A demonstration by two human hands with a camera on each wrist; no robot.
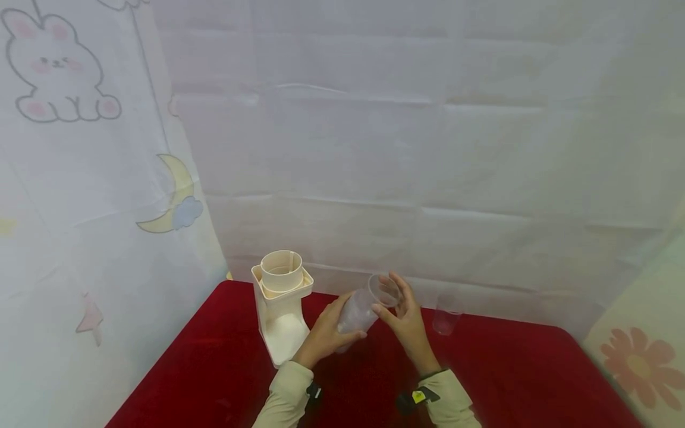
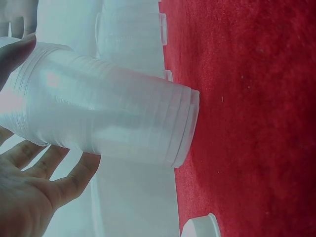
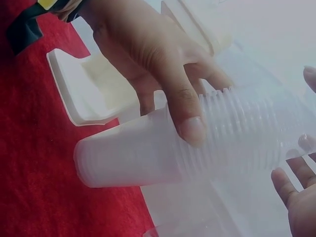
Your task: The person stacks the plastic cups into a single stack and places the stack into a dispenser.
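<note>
A stack of clear plastic cups (image 1: 355, 313) is held at a slant above the red table. My left hand (image 1: 327, 334) grips its side, thumb in front and fingers behind. In the right wrist view the left thumb (image 3: 191, 129) presses near the stacked rims. My right hand (image 1: 411, 328) is at the stack's upper end, with thumb and fingers around the rim of the end cup (image 1: 384, 291). Ridged rims of several nested cups (image 3: 237, 133) show between the two hands. Part of the right hand lies outside the right wrist view.
A cream plastic stand (image 1: 283, 333) with a round open collar (image 1: 282, 268) stands left of my hands. One clear cup (image 1: 446, 316) stands at the table's back right. The red cloth (image 1: 514, 368) reaches back to a white sheet wall (image 1: 374, 148).
</note>
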